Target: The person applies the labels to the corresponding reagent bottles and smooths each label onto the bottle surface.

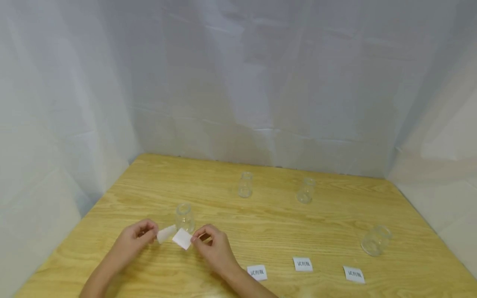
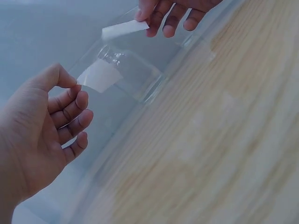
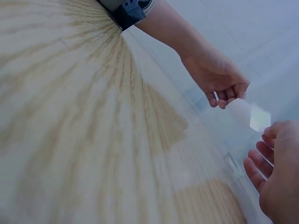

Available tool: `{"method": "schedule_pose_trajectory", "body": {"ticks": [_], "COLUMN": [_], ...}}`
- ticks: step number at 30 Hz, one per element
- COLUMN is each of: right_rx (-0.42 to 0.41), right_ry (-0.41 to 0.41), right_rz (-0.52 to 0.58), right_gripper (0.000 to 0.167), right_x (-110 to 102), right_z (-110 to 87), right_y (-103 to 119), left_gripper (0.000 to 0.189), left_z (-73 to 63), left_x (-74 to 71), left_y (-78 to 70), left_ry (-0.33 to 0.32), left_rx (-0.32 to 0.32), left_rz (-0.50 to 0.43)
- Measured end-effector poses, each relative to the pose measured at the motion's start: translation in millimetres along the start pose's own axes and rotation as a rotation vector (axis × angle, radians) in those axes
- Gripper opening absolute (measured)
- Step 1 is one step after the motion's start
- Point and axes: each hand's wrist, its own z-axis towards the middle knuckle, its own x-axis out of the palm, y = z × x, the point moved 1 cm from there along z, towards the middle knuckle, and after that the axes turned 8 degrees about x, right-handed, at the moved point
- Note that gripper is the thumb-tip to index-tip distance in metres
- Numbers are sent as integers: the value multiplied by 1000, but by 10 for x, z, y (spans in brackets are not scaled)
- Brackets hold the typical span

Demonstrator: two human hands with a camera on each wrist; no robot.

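Observation:
Between thumb and index finger, my left hand (image 1: 135, 240) pinches a slightly curled, off-white paper piece (image 1: 166, 234). A flat white square label (image 1: 182, 239) is pinched at its right corner by my right hand (image 1: 214, 244). Both pieces are held up side by side, and no writing shows on them. In the left wrist view, the left hand's paper piece (image 2: 99, 76) and the right hand's label (image 2: 125, 29) are apart. Just behind them a clear glass bottle (image 1: 184, 217) stands upright on the table, partly covered by the label; neither hand grips it.
Two more glass bottles stand farther back, one at the middle (image 1: 245, 185) and another bottle (image 1: 306, 190) to its right. A fourth-corner bottle (image 1: 376, 240) is at the right. Three written labels (image 1: 302, 264) lie along the wooden table's (image 1: 149, 186) front. White sheeting (image 1: 261, 82) surrounds it.

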Motion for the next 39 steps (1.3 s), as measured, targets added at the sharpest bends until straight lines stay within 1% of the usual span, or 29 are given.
{"method": "schedule_pose_trajectory", "body": {"ticks": [5, 8, 11, 13, 15, 18, 20, 23, 26, 30, 32, 34, 39], "right_rx": [33, 38, 42, 42, 43, 44, 48, 55, 54, 48, 47, 44, 33], "right_ry": [-5, -4, -2, -1, -2, -8, -13, -14, -15, -11, -8, -9, -12], "right_rz": [1, -4, -5, -5, -8, -15, -20, -21, -23, -26, -26, -25, -22], "right_gripper": [4, 3, 3, 3, 3, 3, 3, 3, 3, 4, 4, 4, 4], "right_x": [-10, -12, -9, -6, -4, -4, -4, -2, -3, -2, 1, 3, -6], "right_z": [-7, -9, -10, -11, -11, -9, -6, -4, 0, -3, -5, -9, -11], "right_y": [13, 16, 20, 22, 24, 22, 18, 11, 2, -8, -10, -6, 15], "left_gripper": [15, 16, 16, 15, 13, 9, 6, 5, 7, 13, 15, 15, 14], "left_z": [-3, -4, -7, -9, -7, 6, 15, 24, 44, 70, 75, 78, 96], "left_x": [-59, -75, -78, -78, -74, -61, -47, -29, -21, -32, -44, -57, -74], "left_y": [48, 73, 96, 109, 125, 154, 183, 239, 302, 374, 396, 414, 432], "left_ry": [26, 54, 73, 79, 77, 61, 51, 40, 25, -20, -33, -27, -2], "left_rx": [-54, -87, -134, -145, -140, -99, -64, 0, 61, 144, 170, 182, 189], "left_rz": [-19, -34, -34, 21, 103, 252, 326, 405, 459, 505, 515, 514, 511]}}
